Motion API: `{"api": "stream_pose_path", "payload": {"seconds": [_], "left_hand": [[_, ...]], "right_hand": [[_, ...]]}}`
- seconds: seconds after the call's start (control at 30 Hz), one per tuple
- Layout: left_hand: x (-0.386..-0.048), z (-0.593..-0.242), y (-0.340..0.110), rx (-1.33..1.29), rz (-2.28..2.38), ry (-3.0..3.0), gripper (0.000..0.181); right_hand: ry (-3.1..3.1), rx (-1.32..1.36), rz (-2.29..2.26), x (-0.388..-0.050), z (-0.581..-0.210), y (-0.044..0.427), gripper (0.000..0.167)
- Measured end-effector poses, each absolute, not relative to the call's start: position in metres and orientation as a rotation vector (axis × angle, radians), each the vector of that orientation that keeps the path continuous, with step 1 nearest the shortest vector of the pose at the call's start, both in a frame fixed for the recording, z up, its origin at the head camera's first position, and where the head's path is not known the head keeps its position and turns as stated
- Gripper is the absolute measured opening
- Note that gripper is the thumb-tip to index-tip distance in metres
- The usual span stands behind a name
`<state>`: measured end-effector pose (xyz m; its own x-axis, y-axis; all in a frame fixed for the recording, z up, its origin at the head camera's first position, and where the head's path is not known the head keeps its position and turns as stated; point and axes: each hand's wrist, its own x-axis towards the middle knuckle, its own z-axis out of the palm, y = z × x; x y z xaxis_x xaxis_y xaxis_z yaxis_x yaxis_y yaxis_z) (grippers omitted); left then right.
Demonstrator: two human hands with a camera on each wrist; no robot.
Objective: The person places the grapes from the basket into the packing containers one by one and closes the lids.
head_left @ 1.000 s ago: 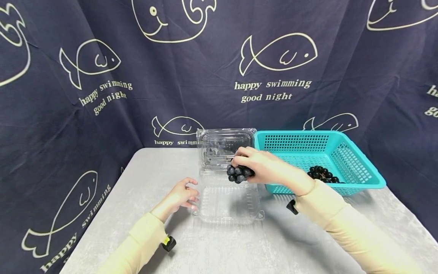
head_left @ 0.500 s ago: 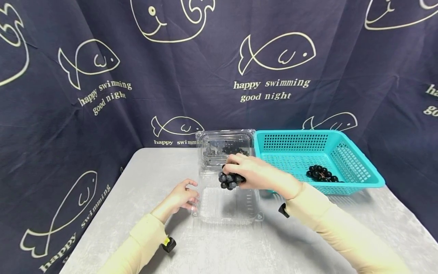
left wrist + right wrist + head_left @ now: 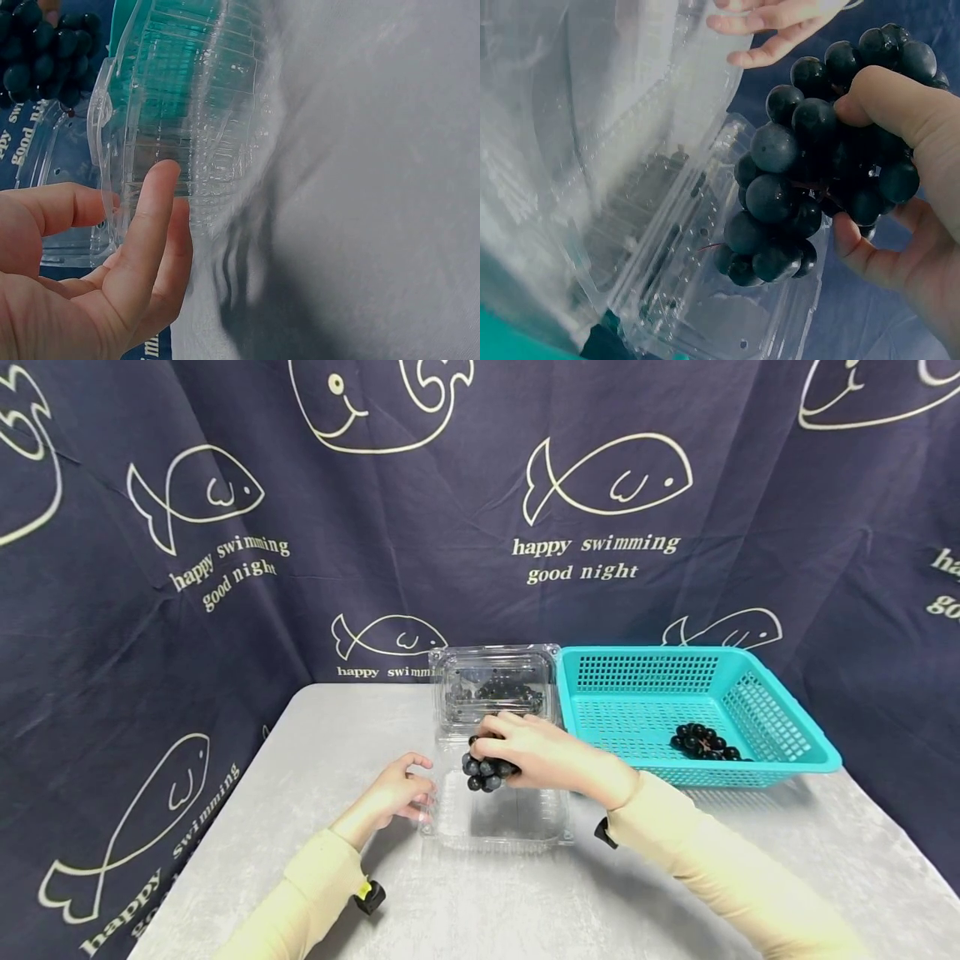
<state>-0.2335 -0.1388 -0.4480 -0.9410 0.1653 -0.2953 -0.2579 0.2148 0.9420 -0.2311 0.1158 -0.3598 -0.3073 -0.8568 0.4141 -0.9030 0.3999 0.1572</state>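
A bunch of dark grapes (image 3: 486, 768) hangs from my right hand (image 3: 543, 753), above the near half of a clear plastic box (image 3: 517, 818) that lies open. In the right wrist view, the thumb and fingers of that hand (image 3: 922, 142) pinch the bunch (image 3: 780, 180) from one side. My left hand (image 3: 393, 792) is at the box's left edge, fingers relaxed and apart. In the left wrist view, the fingers of the left hand (image 3: 112, 262) lie around the rim of the clear box (image 3: 202, 120); whether they all touch it I cannot tell.
A turquoise basket (image 3: 637, 718) stands at the right, with another bunch of dark grapes (image 3: 703, 743) near its front wall. The box's clear lid half (image 3: 495, 668) lies at the back, with dark shapes visible through it. A navy curtain (image 3: 420, 543) hangs behind the grey table (image 3: 345, 718).
My right hand has moved left and nearer to me with the grapes, from the lid side to over the box's near half. The left hand has hardly moved.
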Motion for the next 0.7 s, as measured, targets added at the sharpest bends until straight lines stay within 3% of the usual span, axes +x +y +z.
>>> {"api": "stream_pose_path", "payload": {"seconds": [0.7], "left_hand": [[-0.231, -0.446, -0.139, -0.080, 1.770, 2.167, 0.047]], "right_hand": [[-2.180, 1.486, 0.101, -0.228, -0.385, 0.093, 0.051]]}}
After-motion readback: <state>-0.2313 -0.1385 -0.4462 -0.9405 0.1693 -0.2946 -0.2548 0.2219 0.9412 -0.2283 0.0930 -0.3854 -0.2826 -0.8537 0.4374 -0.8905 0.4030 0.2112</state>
